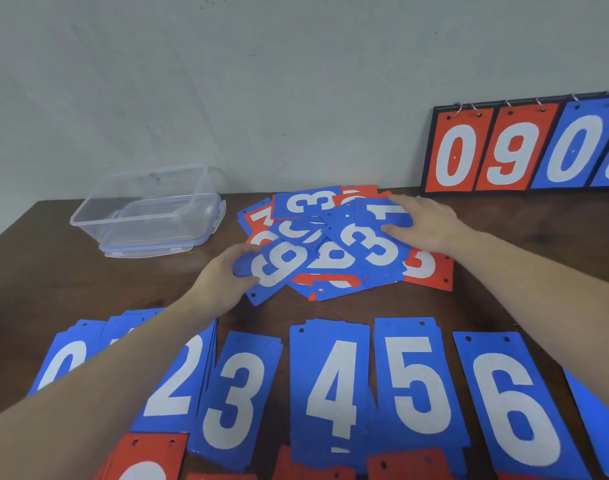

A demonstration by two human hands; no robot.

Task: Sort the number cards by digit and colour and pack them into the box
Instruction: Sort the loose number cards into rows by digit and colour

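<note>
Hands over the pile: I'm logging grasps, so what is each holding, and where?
Left hand pinches a blue 6 card by its hole-punched end. Right hand lies flat on the pile, gripping nothing.

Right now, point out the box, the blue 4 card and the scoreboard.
box (147, 216): head view, on its clear front wall.
blue 4 card (332, 386): head view, on the white digit.
scoreboard (514, 150): head view, on the red 9 panel.

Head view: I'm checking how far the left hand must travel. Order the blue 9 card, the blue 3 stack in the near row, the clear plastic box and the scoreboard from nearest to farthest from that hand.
From the left hand:
1. Blue 9 card, gripped at the pile's left edge.
2. Blue 3 stack, near row, just below.
3. Clear plastic box, far left.
4. Scoreboard, far right against the wall.
</note>
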